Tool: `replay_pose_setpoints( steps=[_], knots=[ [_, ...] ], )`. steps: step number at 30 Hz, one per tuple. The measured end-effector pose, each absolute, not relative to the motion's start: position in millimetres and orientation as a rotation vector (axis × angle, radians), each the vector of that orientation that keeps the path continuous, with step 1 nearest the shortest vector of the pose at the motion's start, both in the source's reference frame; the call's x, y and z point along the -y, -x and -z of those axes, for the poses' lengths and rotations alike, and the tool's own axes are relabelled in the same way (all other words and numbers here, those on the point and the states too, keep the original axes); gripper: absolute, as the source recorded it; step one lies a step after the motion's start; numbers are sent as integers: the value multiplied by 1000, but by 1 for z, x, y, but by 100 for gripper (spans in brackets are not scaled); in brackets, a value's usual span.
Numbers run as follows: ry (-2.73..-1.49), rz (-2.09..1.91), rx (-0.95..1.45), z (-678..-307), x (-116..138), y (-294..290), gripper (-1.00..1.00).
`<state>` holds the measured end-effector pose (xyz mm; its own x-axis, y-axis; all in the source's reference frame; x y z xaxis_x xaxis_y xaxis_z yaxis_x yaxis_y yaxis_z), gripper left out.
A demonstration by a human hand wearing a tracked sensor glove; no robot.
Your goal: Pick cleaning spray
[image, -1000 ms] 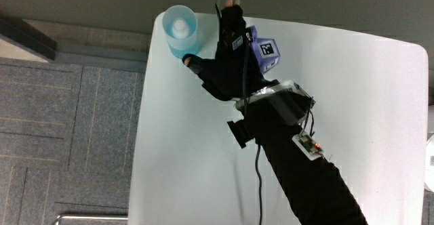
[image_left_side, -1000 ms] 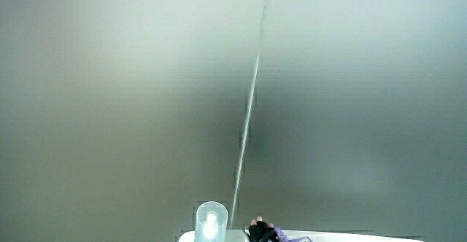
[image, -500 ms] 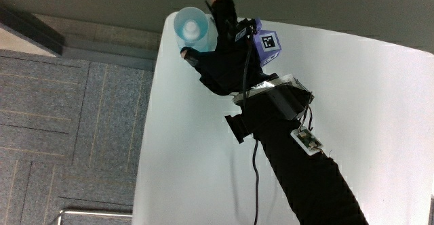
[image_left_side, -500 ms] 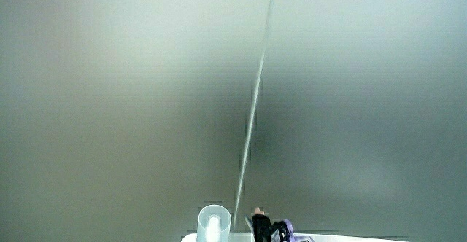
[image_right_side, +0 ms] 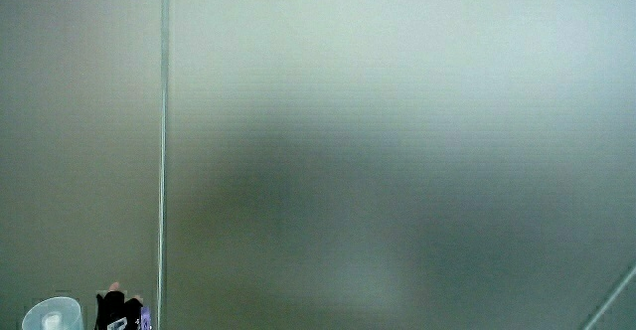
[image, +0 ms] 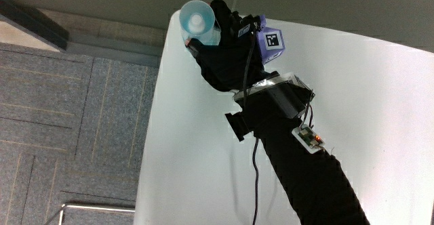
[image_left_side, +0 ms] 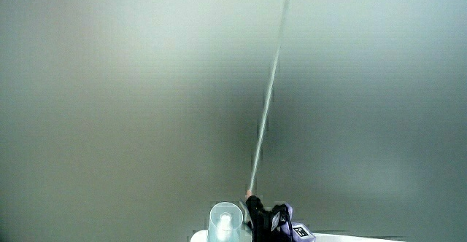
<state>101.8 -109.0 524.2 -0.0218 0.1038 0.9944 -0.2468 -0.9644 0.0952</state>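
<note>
The cleaning spray [image: 195, 18] is a pale blue see-through bottle with a round cap, standing at a corner of the white table [image: 366, 103]. In the main view the gloved hand [image: 220, 45] wraps around it, fingers curled on one flank and thumb on the flank nearer the person. A purple patterned cube [image: 270, 45] sits on the hand's back. Both side views are mostly pale wall; only the bottle's top [image_left_side: 225, 224] [image_right_side: 52, 318] and the hand [image_left_side: 260, 216] [image_right_side: 111, 308] beside it show.
A grey box with a small circuit board [image: 279, 101] is strapped to the forearm, and a thin cable [image: 255, 181] hangs from it over the table. Grey carpet floor [image: 74, 116] lies past the table's edge beside the bottle.
The hand has moved from beside the bottle onto it and its fingers have closed around the body. The bottle stands at the same table corner.
</note>
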Motion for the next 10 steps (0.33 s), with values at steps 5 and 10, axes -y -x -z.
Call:
replay_pose_setpoints(
  steps=[5, 10],
  knots=[
    [-2019, -2083, 169, -518, 108, -104, 100],
    [-2017, -2105, 204, -511, 106, -105, 100]
  ],
)
